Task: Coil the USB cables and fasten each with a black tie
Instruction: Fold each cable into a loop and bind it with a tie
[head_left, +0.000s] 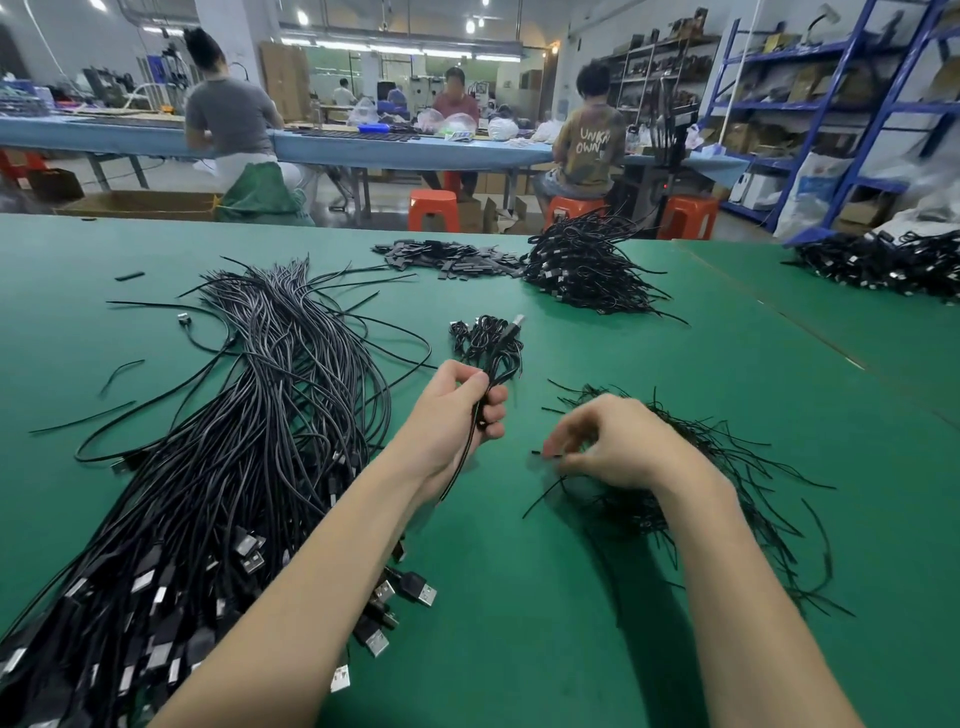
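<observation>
Table: green mat (597, 597) covers the whole top; a seam runs diagonally at the right, where a second green panel adjoins.
Loose cables: large bundle of uncoiled USB cables (234, 441) at the left, running from the near edge toward the middle, plugs at the near end.
Left hand: left hand (457, 415) has its fingers curled round a coiled cable (498, 353), held upright above the mat, plug pointing up, one tail hanging past the wrist.
Right hand: right hand (613, 441) hovers low over the pile of ties (701, 488); thumb and forefinger pinch one short black tie (545, 455).
Finished work: small cluster of coiled cables (470, 338) just behind the left hand; a bigger heap (587, 270) farther back; another heap (883, 265) at the far right edge.
Other stock: flat black strips (452, 257) scattered beside the middle heap.
Room: workshop; long blue table (363, 143) across the back with people seated at it, orange stools (434, 210), blue shelving (831, 104) at the right holding boxes.
</observation>
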